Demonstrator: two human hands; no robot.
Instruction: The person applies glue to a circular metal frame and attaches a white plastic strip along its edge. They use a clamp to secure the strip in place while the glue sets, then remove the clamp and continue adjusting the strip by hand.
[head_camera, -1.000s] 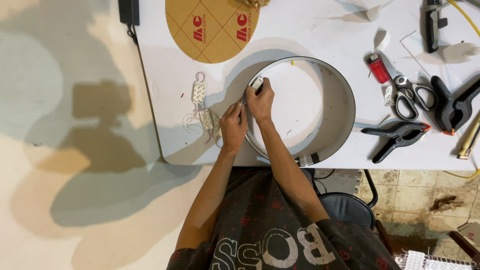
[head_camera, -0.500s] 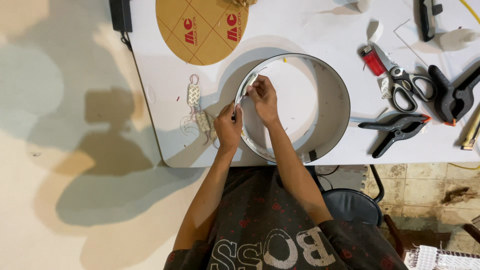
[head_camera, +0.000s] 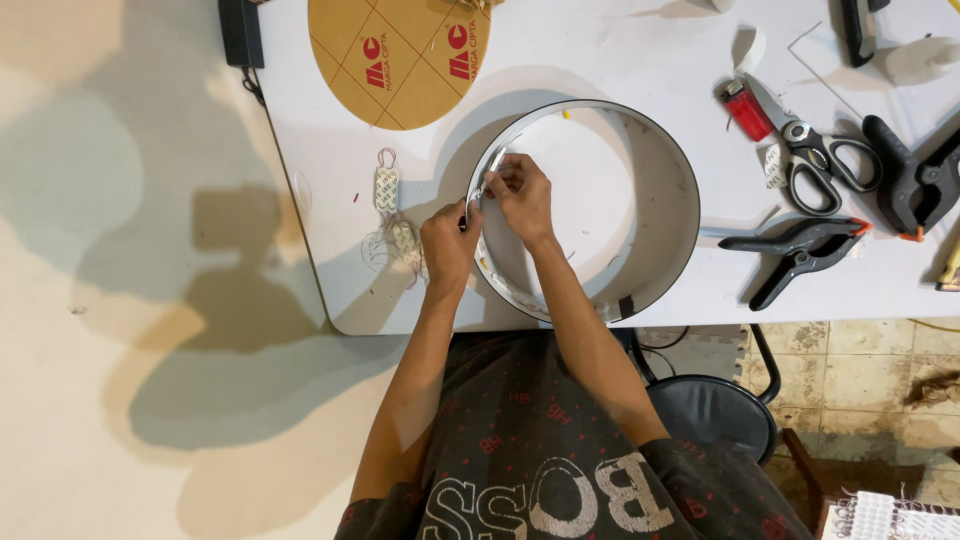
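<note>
Pinching a small white strip (head_camera: 490, 172) on the ring's (head_camera: 668, 150) left rim, I see both hands closed: left hand (head_camera: 450, 243), right hand (head_camera: 520, 195). Ring is round, white inside, dark-edged. Scissors (head_camera: 815, 160) lie right of it.

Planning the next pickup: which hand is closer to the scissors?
Right. The right hand works at the round frame's left rim, nearer the scissors; the left hand sits farther left, outside the rim.

Both forearms stretched toward twelve o'clock, left hand (head_camera: 450, 243) curled with fingertips pinched at one o'clock, right hand (head_camera: 521, 195) just beside it, fingers bent, pinching toward ten o'clock.
</note>
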